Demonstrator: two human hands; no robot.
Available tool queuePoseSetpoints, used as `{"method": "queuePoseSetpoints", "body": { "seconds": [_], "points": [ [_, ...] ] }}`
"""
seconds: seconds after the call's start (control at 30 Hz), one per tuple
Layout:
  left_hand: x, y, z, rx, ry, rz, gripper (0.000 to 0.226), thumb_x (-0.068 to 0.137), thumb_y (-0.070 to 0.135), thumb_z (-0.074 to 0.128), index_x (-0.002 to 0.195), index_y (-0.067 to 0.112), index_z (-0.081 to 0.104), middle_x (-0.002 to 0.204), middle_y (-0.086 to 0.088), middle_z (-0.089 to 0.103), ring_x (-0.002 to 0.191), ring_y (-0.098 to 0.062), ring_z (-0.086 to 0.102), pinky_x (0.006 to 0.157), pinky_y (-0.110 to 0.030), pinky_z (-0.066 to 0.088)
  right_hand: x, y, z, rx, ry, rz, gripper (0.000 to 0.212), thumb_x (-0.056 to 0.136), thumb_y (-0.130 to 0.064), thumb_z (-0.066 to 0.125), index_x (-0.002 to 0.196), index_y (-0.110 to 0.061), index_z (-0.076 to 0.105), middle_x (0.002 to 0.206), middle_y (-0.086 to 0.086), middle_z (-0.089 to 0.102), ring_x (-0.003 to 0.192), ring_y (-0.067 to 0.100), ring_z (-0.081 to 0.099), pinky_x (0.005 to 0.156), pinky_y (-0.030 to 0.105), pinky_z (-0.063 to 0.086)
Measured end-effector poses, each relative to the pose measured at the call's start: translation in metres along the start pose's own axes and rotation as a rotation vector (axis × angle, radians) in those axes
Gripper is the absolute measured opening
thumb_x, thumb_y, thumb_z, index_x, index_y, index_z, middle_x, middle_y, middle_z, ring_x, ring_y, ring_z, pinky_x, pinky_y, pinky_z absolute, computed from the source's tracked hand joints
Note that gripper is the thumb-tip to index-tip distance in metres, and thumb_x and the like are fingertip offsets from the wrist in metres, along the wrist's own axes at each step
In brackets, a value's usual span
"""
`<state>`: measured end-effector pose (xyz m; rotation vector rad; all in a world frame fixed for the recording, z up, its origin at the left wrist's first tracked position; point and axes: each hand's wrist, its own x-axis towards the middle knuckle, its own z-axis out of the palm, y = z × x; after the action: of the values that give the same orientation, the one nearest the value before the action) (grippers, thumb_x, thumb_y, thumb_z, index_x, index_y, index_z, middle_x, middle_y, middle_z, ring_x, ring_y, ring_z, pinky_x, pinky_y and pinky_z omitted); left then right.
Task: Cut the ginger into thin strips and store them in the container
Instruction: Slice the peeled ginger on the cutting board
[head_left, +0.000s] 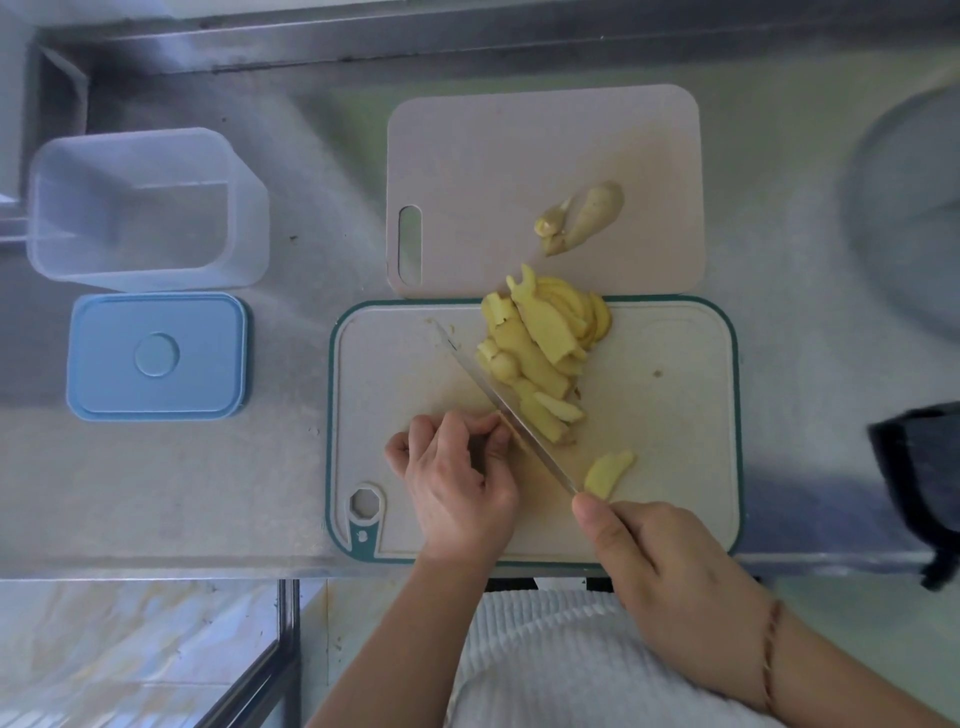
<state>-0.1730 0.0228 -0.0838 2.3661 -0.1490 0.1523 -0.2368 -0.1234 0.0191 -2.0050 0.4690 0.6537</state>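
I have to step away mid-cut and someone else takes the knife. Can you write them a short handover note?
Left hand pinches a ginger piece against the green-rimmed board. Right hand grips the knife, blade down beside the left fingertips.
Ginger slices are piled on the board; one slice lies apart. Ginger trimmings sit on the pink board.
Container is open, nothing visible inside; lid lies beside it.
Done: slicing. Left: strips, storing.

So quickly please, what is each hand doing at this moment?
Left hand: fingers curled, pinching a thin yellow ginger slice on the green-rimmed cutting board.
Right hand: gripping the steel kitchen knife.
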Motion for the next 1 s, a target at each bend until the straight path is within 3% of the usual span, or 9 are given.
{"method": "queuePoseSetpoints", "body": {
  "seconds": [0.33,0.63,0.87,1.0],
  "points": [
    [0.000,0.000,-0.001,-0.016,-0.002,0.013,0.010,0.080,0.019,0.055,0.077,0.015,0.064,0.082,0.027,0.053,0.074,-0.016,0.052,0.083,-0.031,0.025,-0.002,0.003,0.006,0.013,-0.009,0.021,0.060,0.082,-0.068,0.026,0.051,-0.018,0.034,0.043,-0.002,0.035,0.045,0.010,0.035,0.050,0.026,0.031],
    [0.003,0.002,-0.001,-0.019,-0.008,0.007,0.012,0.074,0.014,0.047,0.072,0.017,0.059,0.077,0.028,0.047,0.071,-0.017,0.050,0.080,-0.032,0.025,0.000,0.001,0.009,-0.020,-0.013,0.009,0.062,0.082,-0.068,0.024,0.053,-0.016,0.039,0.045,-0.001,0.044,0.046,0.013,0.041,0.048,0.020,0.033],
    [0.005,0.002,-0.002,-0.006,-0.017,0.005,0.012,0.075,0.015,0.047,0.070,0.014,0.058,0.076,0.027,0.047,0.068,-0.019,0.050,0.078,-0.034,0.027,0.007,-0.001,0.010,-0.018,-0.037,0.019,0.059,0.082,-0.067,0.024,0.053,-0.017,0.035,0.042,-0.004,0.039,0.043,0.012,0.035,0.046,0.019,0.032],
    [0.004,0.003,-0.001,0.011,-0.036,0.000,0.012,0.075,0.014,0.050,0.069,0.014,0.059,0.071,0.018,0.060,0.067,-0.021,0.052,0.078,-0.035,0.027,0.019,-0.004,0.014,-0.017,-0.033,0.024,0.061,0.079,-0.071,0.021,0.053,-0.017,0.034,0.040,-0.005,0.037,0.043,0.011,0.035,0.047,0.020,0.035]
  ]
}}
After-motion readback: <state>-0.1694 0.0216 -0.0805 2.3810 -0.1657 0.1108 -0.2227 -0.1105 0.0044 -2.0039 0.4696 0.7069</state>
